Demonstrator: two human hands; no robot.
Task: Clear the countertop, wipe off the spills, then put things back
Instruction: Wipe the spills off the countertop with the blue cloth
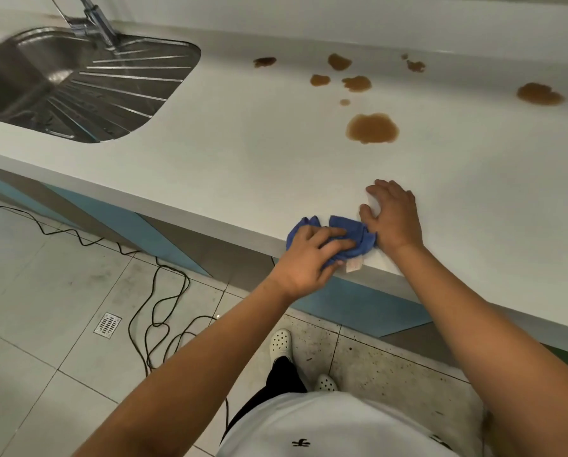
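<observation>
A crumpled blue cloth lies at the front edge of the white countertop. My left hand grips the cloth's left part, fingers curled over it. Just right of the cloth, my right hand lies on the counter with fingers spread, its heel touching the cloth's right end. Several brown spills mark the counter farther back: a large one, another at the right, and smaller ones behind.
A steel sink with a drainboard and a tap sits at the left. A black cable loops over the tiled floor beside a floor drain. My feet in white shoes stand below the counter edge.
</observation>
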